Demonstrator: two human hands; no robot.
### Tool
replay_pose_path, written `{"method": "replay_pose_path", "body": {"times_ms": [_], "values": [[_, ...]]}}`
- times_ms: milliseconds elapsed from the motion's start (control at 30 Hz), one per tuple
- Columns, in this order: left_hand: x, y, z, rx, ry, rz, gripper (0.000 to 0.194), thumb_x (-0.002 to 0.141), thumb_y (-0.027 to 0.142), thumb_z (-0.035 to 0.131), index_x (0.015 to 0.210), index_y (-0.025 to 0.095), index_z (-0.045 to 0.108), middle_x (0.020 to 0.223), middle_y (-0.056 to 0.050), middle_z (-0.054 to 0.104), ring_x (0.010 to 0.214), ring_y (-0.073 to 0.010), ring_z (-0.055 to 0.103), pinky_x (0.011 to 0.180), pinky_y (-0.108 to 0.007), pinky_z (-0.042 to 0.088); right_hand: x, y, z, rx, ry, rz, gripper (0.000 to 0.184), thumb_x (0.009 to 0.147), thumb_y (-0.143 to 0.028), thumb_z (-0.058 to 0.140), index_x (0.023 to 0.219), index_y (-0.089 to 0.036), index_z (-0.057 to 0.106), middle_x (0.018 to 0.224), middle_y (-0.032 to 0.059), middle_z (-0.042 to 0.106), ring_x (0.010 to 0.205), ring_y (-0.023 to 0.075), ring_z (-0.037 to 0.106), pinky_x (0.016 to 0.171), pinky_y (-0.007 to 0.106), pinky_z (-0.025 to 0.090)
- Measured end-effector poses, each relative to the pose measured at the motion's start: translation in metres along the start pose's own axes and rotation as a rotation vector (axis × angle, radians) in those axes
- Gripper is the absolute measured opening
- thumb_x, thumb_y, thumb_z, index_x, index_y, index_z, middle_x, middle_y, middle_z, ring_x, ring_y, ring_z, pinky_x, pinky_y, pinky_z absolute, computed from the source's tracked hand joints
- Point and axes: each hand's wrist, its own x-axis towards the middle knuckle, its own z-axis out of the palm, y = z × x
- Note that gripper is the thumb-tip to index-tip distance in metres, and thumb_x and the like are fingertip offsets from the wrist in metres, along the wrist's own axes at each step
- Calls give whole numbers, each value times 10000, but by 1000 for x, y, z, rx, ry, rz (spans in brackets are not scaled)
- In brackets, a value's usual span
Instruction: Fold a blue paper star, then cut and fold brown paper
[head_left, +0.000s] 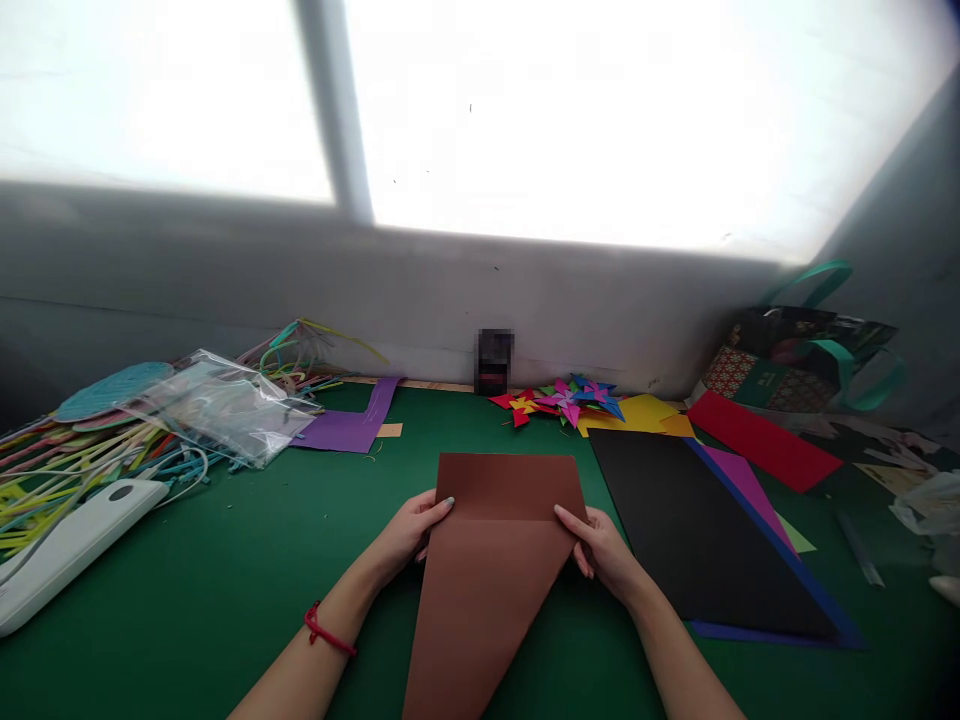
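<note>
Because the left hand [416,530] holds the left edge of the brown paper [487,590] in a pinch, with the thumb on top, a stronger pull from this side could skew the sheet or spoil its cross line. The paper is in the middle of the surface [225,600], between the two hands, and its lower end goes out of view. The right hand [604,550] pinches it near the slanting right edge; too hard a grip there might make an unwanted crease. Further right, the forearm is close to the black sheet [705,530], so a wide elbow movement might push it.

Counted from the left, there are one blue round pad [116,390], many coloured strips [112,455], which one cannot count, one white device [82,545], one clear plastic bag [232,405] and one purple paper [345,430]. In the middle is the one brown paper, held by two hands. After it come at least three paper stars [566,400], one black sheet, at least one blue sheet [825,603], one pink sheet [750,487], one red sheet [765,440] and one patterned bag [780,375].
</note>
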Motion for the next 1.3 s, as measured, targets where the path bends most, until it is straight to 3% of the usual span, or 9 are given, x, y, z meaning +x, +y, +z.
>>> {"method": "replay_pose_path", "body": {"times_ms": [167,400,500,567,667,800,1100,1200,1300], "values": [[-2,3,2,-21,-27,1,413,794,449,502,1087,162,551,618,4,564,423,-72,468,372,-170,337,3,5,-2,40,31,-48,323,775,-451,528,815,-132,559,304,-74,423,244,54,319,294,171,231],[-5,9,6,-19,-175,0,390,789,338,556,1141,172,541,1081,-102,602,934,-240,581,811,-349,444,9,11,-6,-155,196,-110,409,799,-516,427,898,-147,576,425,-17,516,350,112,447,358,214,361],[-2,7,4,-29,-168,17,411,790,348,549,1159,170,533,1115,-114,590,969,-262,571,823,-367,438,7,10,-22,-517,476,-249,455,813,-507,380,1093,-189,544,969,93,623,838,221,591,676,308,483],[0,6,3,-39,-158,17,415,787,349,553,1160,167,536,1118,-117,590,979,-269,568,832,-372,434,3,13,-42,-840,748,-295,503,828,-478,338,1217,-185,461,1278,109,442,1173,266,389,932,384,348],[1,5,2,-48,-154,17,411,788,340,554,1159,163,538,1115,-119,593,985,-274,565,837,-377,432,-4,21,-70,-1137,1076,76,614,831,-481,277,1311,-103,345,1388,194,249,1280,352,159,993,524,160],[0,6,2,-62,-154,13,399,794,326,551,1158,165,539,1118,-115,592,994,-276,562,843,-383,432,-7,26,-69,-1315,945,347,664,828,-512,274,1328,-78,318,1389,227,227,1278,356,174,1008,460,159],[0,7,4,-58,-123,4,429,743,377,600,1113,162,573,1110,-113,601,1002,-285,560,853,-380,433,-9,17,21,-1524,644,304,611,828,-455,350,1325,-99,331,1364,217,304,1238,351,291,945,431,284],[1,6,4,-61,-120,6,421,743,375,600,1101,156,578,1100,-112,606,999,-282,563,860,-387,430,-15,8,11,-1413,578,229,572,827,-469,321,1276,-131,426,1324,189,387,1200,342,358,872,433,370],[0,6,5,-74,-142,27,398,765,358,578,1108,156,571,1107,-111,602,1000,-280,562,863,-395,427,-19,-7,-34,-1198,622,178,492,852,-422,225,1130,-181,553,1146,136,567,1015,278,541,753,371,458]]}}
